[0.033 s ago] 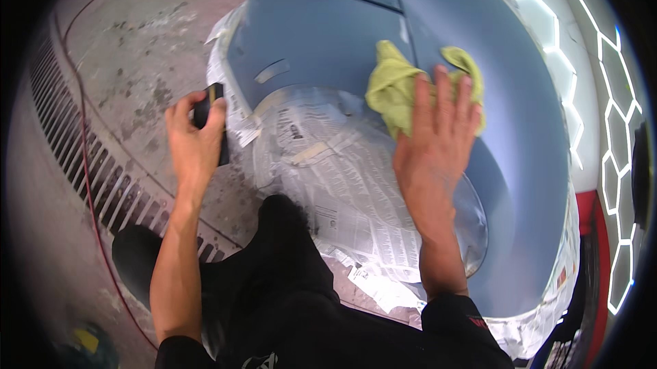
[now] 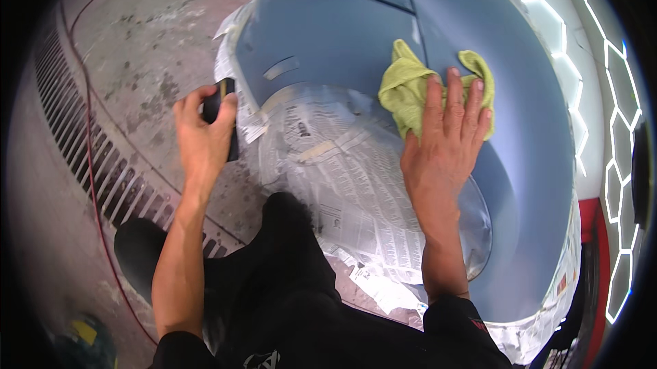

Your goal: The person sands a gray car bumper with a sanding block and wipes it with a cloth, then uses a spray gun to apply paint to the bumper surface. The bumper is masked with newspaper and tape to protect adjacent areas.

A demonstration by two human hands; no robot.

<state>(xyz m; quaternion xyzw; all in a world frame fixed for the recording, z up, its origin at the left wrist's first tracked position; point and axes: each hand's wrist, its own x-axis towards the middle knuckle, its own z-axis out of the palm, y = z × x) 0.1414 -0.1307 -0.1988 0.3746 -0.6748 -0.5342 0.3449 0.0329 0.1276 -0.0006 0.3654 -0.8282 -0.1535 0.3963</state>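
Observation:
My left hand [image 2: 203, 137] is closed around a long black sanding block [image 2: 222, 105] with a thin yellow strip, held upright beside the panel's papered left edge. On the right, my right hand [image 2: 446, 146] lies flat with its fingers spread over a yellow-green cloth [image 2: 408, 88]. It presses the crumpled cloth against a curved blue-grey car body panel [image 2: 308, 33]. Part of the cloth is hidden under the fingers. Newspaper masking [image 2: 342, 163] covers the rounded opening below the cloth, with a strip of tape across it.
A slotted floor drain [image 2: 82, 126] runs along the left, with a red hose [image 2: 92, 177] beside it. My black-clad legs [image 2: 280, 259] stand close to the panel. Hexagonal lights [image 2: 619, 163] line the far right. A partly shadowed object with a yellow patch [image 2: 85, 331] sits at lower left.
The whole view has shifted slightly, so the panel and both hands appear a little farther right. Both hands keep the same pose, the block in the left and the cloth under the right.

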